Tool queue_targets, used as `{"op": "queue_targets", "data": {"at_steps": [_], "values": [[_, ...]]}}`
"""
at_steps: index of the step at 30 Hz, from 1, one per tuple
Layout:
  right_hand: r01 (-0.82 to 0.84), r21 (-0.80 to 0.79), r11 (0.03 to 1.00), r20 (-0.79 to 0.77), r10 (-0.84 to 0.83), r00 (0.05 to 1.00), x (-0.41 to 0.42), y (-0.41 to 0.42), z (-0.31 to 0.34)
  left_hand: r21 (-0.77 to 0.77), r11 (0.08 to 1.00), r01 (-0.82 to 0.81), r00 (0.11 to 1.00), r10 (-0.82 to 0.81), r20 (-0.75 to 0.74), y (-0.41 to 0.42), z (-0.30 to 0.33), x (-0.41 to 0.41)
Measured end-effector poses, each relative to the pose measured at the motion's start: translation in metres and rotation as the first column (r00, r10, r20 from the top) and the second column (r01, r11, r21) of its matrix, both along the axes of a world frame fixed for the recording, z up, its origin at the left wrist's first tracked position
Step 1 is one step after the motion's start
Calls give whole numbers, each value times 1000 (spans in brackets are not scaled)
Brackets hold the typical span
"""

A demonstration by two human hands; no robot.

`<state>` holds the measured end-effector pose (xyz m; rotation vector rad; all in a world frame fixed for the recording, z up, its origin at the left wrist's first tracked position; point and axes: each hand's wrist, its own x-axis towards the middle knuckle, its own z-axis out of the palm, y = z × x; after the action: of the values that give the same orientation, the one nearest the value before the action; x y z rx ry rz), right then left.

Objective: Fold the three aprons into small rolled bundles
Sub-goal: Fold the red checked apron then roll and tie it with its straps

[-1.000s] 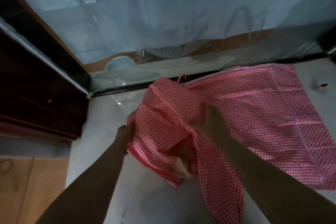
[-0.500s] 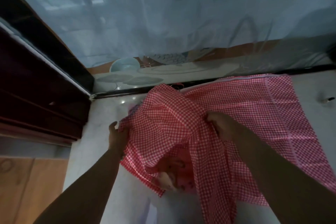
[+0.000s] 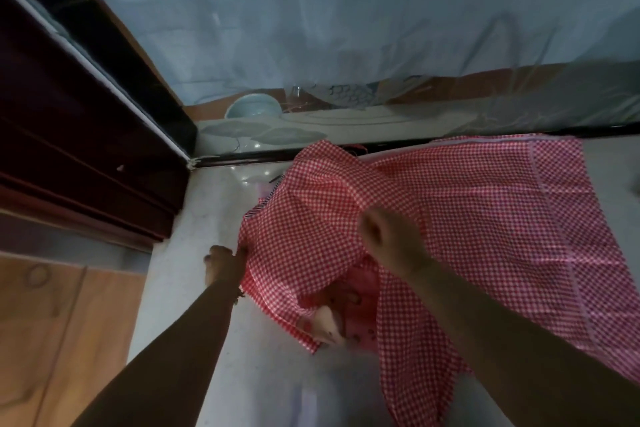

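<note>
Head view. A red-and-white checked apron (image 3: 467,218) is lying spread over the pale table (image 3: 214,218), its far edge reaching the dark ledge (image 3: 398,146) below the window, its near part hanging in folds toward the viewer. The left hand (image 3: 223,263) is gripping the apron's left edge, fingers curled on the fabric. The right hand (image 3: 389,236) is closing in a fist on a raised bunch of cloth near the apron's middle, lifting it into a peak. Beneath the lifted fold a pink patterned cloth (image 3: 353,305) is showing; what it is cannot be told. Behind a sheer pale curtain (image 3: 346,28) a light blue bowl (image 3: 252,107) is sitting on the sill. Dark wooden panelling (image 3: 69,132) is standing at left.
</note>
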<state>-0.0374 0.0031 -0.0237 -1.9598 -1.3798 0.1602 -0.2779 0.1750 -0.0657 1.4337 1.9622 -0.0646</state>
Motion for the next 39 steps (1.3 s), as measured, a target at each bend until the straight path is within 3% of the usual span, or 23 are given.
{"op": "queue_targets", "data": {"at_steps": [2,4,6,8,11,13,14,16,18,19,22,24,25,27,28,30,32,35,37,39], "values": [[-182,-212,960,53,198,979,-31,-6,-12,151,988,19,998,-11,-56,-11,4,2],[-254,-515,819,-69,256,964,-55,-15,-28,135,984,114,992,-105,-74,-19,3,3],[-267,-703,659,-196,182,964,-71,-24,-46,47,978,202,979,-203,17,-23,0,5],[-293,-765,574,-363,-8,932,-78,-30,-50,-16,990,140,957,-131,258,-24,1,7],[-290,-674,680,-541,-186,820,-79,-22,-39,-189,982,-19,827,121,549,-31,14,10],[-339,-651,680,-622,-221,751,-75,-15,-31,-225,973,-55,738,191,648,-38,23,15],[-329,-680,655,-614,-263,744,-75,-14,-25,-166,985,-46,726,147,672,-43,30,19],[-146,-746,650,-437,-313,843,-71,-18,-18,-2,998,55,732,-39,681,-54,44,31],[213,-598,773,-164,-378,911,-73,-24,-9,161,974,160,716,-226,660,-68,59,44],[327,-436,838,-141,-423,895,-76,-25,1,222,952,211,700,-306,646,-76,64,50],[263,-165,950,-529,-311,790,-77,-9,20,329,839,432,552,-535,639,-96,76,65],[228,-213,950,-676,-312,667,-66,4,21,381,673,634,414,-711,568,-107,70,69],[248,-255,935,-644,-355,678,-58,5,20,387,623,680,385,-753,534,-112,67,69],[356,-267,895,-586,-445,677,-43,2,15,457,642,616,452,-762,463,-114,61,64],[403,-268,875,-614,-477,628,-37,-3,15,534,667,520,559,-738,378,-111,58,60],[452,-260,854,-729,-480,488,-31,-11,17,624,703,340,818,-549,173,-96,48,48],[461,-257,849,-837,-434,332,-27,-15,10,497,836,232,939,-326,110,-72,39,33],[510,-328,795,-871,-464,164,-25,-16,8,133,969,208,963,-227,148,-49,25,17],[533,-281,798,-914,-391,104,-23,-17,11,70,985,156,940,-170,297,-42,26,12],[579,-292,761,-896,-430,113,-16,-15,11,86,995,54,898,-86,431,-36,32,12]]}}
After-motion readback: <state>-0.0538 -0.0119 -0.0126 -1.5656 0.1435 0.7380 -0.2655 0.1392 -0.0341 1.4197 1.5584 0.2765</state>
